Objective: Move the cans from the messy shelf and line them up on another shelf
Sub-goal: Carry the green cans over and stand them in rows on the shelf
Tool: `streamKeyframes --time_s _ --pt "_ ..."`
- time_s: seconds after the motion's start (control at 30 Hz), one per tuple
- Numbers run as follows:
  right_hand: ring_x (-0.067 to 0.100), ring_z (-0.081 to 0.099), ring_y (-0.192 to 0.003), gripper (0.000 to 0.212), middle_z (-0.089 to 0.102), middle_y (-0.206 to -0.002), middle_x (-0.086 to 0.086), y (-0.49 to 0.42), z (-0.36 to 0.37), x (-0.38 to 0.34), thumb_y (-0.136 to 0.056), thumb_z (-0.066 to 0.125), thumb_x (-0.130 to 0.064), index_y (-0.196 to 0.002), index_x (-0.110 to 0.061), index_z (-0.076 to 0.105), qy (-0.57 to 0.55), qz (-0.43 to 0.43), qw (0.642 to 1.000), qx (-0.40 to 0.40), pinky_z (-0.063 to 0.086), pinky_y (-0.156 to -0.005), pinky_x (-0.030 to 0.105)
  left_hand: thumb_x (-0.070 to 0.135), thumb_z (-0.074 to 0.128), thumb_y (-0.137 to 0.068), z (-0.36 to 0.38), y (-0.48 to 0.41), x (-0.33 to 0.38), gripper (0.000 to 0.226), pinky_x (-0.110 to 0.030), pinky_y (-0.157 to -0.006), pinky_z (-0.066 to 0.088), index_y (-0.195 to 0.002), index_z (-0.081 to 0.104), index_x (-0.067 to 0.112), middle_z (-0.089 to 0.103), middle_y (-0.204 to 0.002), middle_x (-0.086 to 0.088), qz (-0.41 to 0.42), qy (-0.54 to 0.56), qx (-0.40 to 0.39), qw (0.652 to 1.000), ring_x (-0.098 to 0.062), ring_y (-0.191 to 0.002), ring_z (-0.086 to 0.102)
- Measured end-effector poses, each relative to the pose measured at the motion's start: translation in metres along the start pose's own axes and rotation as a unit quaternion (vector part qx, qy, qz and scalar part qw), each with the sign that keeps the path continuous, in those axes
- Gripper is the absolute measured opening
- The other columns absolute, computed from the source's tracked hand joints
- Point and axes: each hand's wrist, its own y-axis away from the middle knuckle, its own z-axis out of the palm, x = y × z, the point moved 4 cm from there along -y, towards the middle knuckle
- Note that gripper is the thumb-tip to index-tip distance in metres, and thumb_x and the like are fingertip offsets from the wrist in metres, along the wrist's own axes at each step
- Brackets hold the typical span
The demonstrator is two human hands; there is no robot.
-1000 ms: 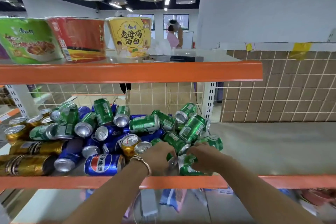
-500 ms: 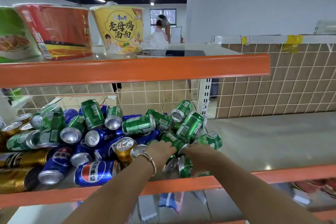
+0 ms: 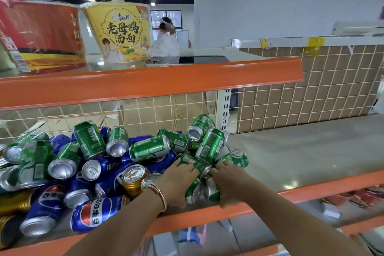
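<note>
A jumbled heap of green, blue and gold cans (image 3: 149, 148) fills the left half of the middle shelf (image 3: 207, 217). At the heap's right front edge my left hand (image 3: 176, 183), with a bracelet at the wrist, grips a green can (image 3: 192, 190) lying on its side. My right hand (image 3: 229, 183) grips a second green can (image 3: 214, 191) right beside it. The two cans touch. Other green cans (image 3: 209, 145) lean just behind my fingers.
The right half of the same shelf (image 3: 301, 151) is bare grey board with a wire grid back. Instant noodle tubs (image 3: 118, 31) stand on the upper shelf. A blue Pepsi can (image 3: 97, 212) lies at the front edge. A person stands far behind.
The view has swung slightly right and closer. Both hands stay on the two green cans at the heap's right front, which have barely moved.
</note>
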Motion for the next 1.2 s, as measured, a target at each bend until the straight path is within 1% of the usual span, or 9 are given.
streamKeyframes --time_s 0.1,0.17,0.33,0.43,0.57,0.7,0.8,1.1,1.2 --pt "0.024 0.05 -0.112 0.073 0.054 -0.122 0.004 0.011 -0.007 0.023 -0.065 0.077 -0.039 -0.128 -0.017 0.046 -0.094 0.044 0.992 0.068 0.049 -0.09 0.034 0.04 0.072 -0.065 -0.015 0.006 -0.01 0.055 -0.03 -0.095 0.046 -0.111 0.045 0.025 0.056 -0.106 0.008 -0.049 0.212 0.072 0.974 -0.014 -0.1 0.055" --pt "0.019 0.057 -0.101 0.064 0.061 -0.113 0.0 0.023 -0.01 0.044 -0.063 0.078 -0.041 -0.119 -0.022 0.054 -0.218 0.093 0.965 0.111 0.051 -0.083 0.03 0.041 0.076 -0.06 -0.024 0.007 -0.012 0.054 -0.025 -0.077 0.052 -0.104 0.047 0.029 0.06 -0.098 0.012 -0.076 0.363 0.089 0.925 -0.008 -0.089 0.059" --pt "0.009 0.06 -0.083 0.056 0.064 -0.092 -0.009 0.056 -0.011 0.081 -0.058 0.087 -0.023 -0.105 -0.021 0.058 -0.457 0.17 0.853 0.188 0.044 -0.065 0.008 0.051 0.082 -0.046 -0.046 -0.013 0.017 0.078 -0.026 -0.082 0.054 -0.112 0.049 0.024 0.064 -0.106 0.007 -0.078 0.597 0.138 0.787 -0.007 -0.096 0.063" --pt "0.011 0.062 -0.086 0.055 0.063 -0.09 -0.009 0.078 -0.009 0.105 -0.06 0.084 -0.005 -0.104 -0.02 0.054 -0.541 0.186 0.789 0.223 0.045 -0.066 0.008 0.035 0.087 -0.054 -0.061 -0.035 0.044 0.068 -0.032 -0.086 0.055 -0.111 0.052 0.027 0.067 -0.109 0.003 -0.062 0.677 0.135 0.721 -0.011 -0.099 0.065" --pt "0.013 0.061 -0.081 0.053 0.063 -0.088 -0.001 0.112 0.007 0.148 -0.065 0.076 0.012 -0.103 -0.016 0.053 -0.603 0.221 0.723 0.253 0.05 -0.063 0.012 0.035 0.086 -0.053 -0.077 -0.063 0.087 0.068 -0.033 -0.088 0.055 -0.112 0.053 0.027 0.067 -0.109 0.002 -0.032 0.7 0.11 0.705 -0.014 -0.101 0.065" --pt "0.014 0.062 -0.081 0.056 0.064 -0.09 0.002 0.149 0.025 0.193 -0.063 0.077 0.012 -0.101 -0.02 0.051 -0.616 0.241 0.701 0.267 0.052 -0.07 0.021 0.016 0.085 -0.062 -0.086 -0.101 0.135 0.058 -0.036 -0.09 0.054 -0.11 0.052 0.019 0.066 -0.108 -0.004 -0.035 0.716 0.094 0.69 -0.019 -0.102 0.064" --pt "0.016 0.064 -0.088 0.057 0.064 -0.095 0.001 0.178 0.034 0.23 -0.065 0.078 0.007 -0.102 -0.026 0.05 -0.607 0.248 0.71 0.258 0.055 -0.079 0.029 0.005 0.081 -0.065 -0.091 -0.133 0.178 0.05 -0.038 -0.089 0.054 -0.104 0.052 0.02 0.065 -0.106 -0.006 -0.04 0.722 0.086 0.685 -0.021 -0.1 0.063" --pt "0.018 0.064 -0.095 0.055 0.065 -0.101 -0.001 0.233 0.063 0.345 -0.06 0.081 -0.003 -0.095 -0.034 0.052 -0.567 0.257 0.737 0.264 0.054 -0.089 0.039 -0.006 0.076 -0.067 -0.121 -0.219 0.284 0.051 -0.017 -0.066 0.05 -0.109 0.053 0.011 0.064 -0.1 -0.005 -0.036 0.732 0.088 0.675 -0.012 -0.084 0.062" --pt "0.012 0.064 -0.093 0.055 0.065 -0.102 -0.005 0.244 0.07 0.375 -0.059 0.082 -0.01 -0.099 -0.035 0.052 -0.561 0.256 0.745 0.253 0.054 -0.081 0.029 -0.007 0.077 -0.065 -0.13 -0.238 0.306 0.054 -0.016 -0.065 0.049 -0.11 0.053 0.011 0.065 -0.099 -0.003 -0.042 0.741 0.093 0.664 -0.012 -0.084 0.062"
